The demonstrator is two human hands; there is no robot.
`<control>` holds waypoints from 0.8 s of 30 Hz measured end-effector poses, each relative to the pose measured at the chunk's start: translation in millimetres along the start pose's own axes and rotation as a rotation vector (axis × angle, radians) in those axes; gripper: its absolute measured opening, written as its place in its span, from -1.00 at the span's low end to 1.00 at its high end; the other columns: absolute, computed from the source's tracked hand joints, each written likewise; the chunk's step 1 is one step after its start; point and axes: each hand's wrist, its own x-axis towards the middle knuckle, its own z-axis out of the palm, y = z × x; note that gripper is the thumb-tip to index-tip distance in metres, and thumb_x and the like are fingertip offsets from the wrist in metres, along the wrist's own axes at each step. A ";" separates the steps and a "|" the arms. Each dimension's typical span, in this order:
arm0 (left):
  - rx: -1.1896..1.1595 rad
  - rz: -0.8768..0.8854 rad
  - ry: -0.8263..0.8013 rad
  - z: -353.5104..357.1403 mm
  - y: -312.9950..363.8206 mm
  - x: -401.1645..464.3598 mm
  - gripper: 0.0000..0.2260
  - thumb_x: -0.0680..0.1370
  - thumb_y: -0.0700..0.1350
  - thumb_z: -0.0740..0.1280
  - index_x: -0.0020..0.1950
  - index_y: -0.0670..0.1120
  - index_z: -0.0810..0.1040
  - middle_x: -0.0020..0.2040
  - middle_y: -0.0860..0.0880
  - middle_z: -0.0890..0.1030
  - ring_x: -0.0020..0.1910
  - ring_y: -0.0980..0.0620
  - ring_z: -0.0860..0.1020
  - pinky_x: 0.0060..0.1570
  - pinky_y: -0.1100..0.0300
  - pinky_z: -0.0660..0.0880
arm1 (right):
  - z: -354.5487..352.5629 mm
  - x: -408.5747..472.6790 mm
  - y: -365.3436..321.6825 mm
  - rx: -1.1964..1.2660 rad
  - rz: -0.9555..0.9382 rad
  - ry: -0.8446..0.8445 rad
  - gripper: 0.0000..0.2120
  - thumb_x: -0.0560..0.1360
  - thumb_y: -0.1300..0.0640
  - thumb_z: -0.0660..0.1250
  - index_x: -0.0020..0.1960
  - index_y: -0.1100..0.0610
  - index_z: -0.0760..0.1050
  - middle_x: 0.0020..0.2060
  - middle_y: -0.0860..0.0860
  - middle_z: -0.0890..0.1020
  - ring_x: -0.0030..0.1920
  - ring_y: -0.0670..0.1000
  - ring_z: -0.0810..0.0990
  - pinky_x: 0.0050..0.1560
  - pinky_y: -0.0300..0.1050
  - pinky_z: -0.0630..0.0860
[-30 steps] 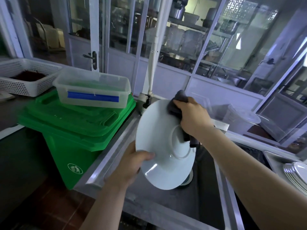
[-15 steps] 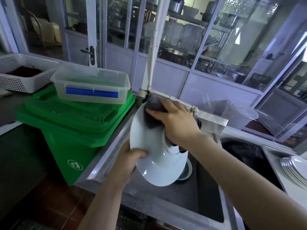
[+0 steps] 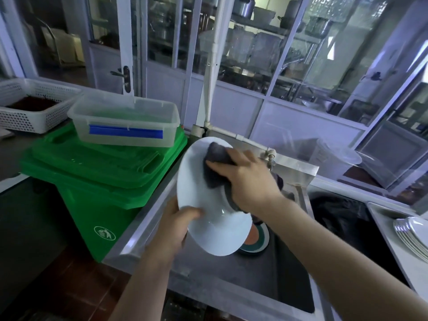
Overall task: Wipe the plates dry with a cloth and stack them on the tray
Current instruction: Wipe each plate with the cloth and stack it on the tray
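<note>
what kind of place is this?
Probably a restaurant's dishwashing area: steel sink, stacked plates on a tray at right, and shelves of big pots behind the glass partition.

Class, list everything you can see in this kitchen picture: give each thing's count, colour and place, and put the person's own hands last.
plate: one, white, held tilted over the sink
cloth: one, dark grey, pressed on the plate's upper part
stacked plates: one stack, white, on the tray at the right edge; number unclear
tray: one, metal, right of the sink
sink: one, steel, below the plate
bin: one, green, left of the sink
clear box: one, with a blue strip, on the bin's lid
basket: one, white, far left
left hand: grips the plate's lower left rim
right hand: presses the cloth on the plate
</note>
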 end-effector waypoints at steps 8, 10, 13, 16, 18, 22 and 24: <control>-0.100 -0.048 0.103 8.9 -3.6 5.9 -0.53 0.23 -0.30 0.30 0.05 0.04 0.69 -0.02 -0.17 0.70 -0.04 -0.15 0.66 -0.07 -0.02 0.55 | 8.2 -25.2 -5.7 -0.059 -0.227 0.047 -0.64 0.43 0.14 0.30 0.17 -0.11 0.62 0.28 0.05 0.55 0.08 0.24 0.56 0.02 0.07 0.50; -0.166 -0.086 0.112 10.9 -4.6 7.1 -0.54 0.22 -0.28 0.29 0.03 0.03 0.70 -0.03 -0.17 0.70 -0.06 -0.16 0.65 -0.09 0.00 0.55 | 11.1 -31.5 -2.3 -0.061 -0.248 0.116 -0.62 0.45 0.16 0.19 0.14 -0.10 0.64 0.25 0.06 0.58 0.04 0.22 0.59 -0.03 0.02 0.50; -0.277 -0.133 0.150 11.5 -4.4 8.2 -0.54 0.20 -0.27 0.27 0.03 -0.03 0.69 -0.04 -0.16 0.70 -0.10 -0.15 0.67 -0.16 0.04 0.60 | 16.9 -42.9 3.8 -0.083 -0.271 0.187 -0.56 0.40 0.22 0.18 0.15 -0.11 0.63 0.24 0.06 0.58 0.04 0.21 0.59 -0.01 -0.03 0.43; -0.321 -0.148 0.190 11.3 -3.3 9.1 -0.48 0.20 -0.28 0.27 0.15 -0.11 0.60 -0.01 -0.17 0.69 -0.06 -0.18 0.65 -0.13 0.01 0.58 | 19.0 -52.7 13.5 -0.068 -0.226 0.224 -0.54 0.38 0.25 0.22 0.16 -0.12 0.63 0.23 0.07 0.58 0.04 0.18 0.56 -0.01 -0.03 0.42; -0.303 -0.152 0.200 10.9 -2.1 9.8 -0.49 0.20 -0.28 0.27 0.15 -0.13 0.60 -0.02 -0.17 0.69 -0.05 -0.20 0.64 -0.07 -0.02 0.56 | 18.6 -58.2 18.1 -0.032 -0.171 0.241 -0.54 0.39 0.24 0.22 0.15 -0.13 0.63 0.23 0.07 0.58 0.04 0.17 0.51 -0.04 -0.02 0.48; -0.190 -0.148 0.174 19.2 -0.8 7.7 -0.56 0.20 -0.28 0.28 0.03 -0.10 0.67 -0.04 -0.20 0.69 -0.07 -0.20 0.65 -0.05 -0.05 0.54 | 16.8 -56.8 7.8 -0.095 -0.042 0.189 -0.60 0.41 0.13 0.25 0.20 -0.13 0.60 0.19 0.07 0.59 -0.01 0.22 0.56 -0.12 0.04 0.53; -0.129 -0.147 0.179 25.9 -1.6 3.3 -0.59 0.19 -0.28 0.29 -0.01 -0.10 0.68 -0.07 -0.20 0.69 -0.08 -0.23 0.64 -0.07 -0.04 0.54 | 12.6 -44.6 2.9 -0.117 0.077 0.156 -0.58 0.43 0.09 0.21 0.25 -0.09 0.57 0.18 0.10 0.57 -0.03 0.25 0.55 -0.11 0.06 0.51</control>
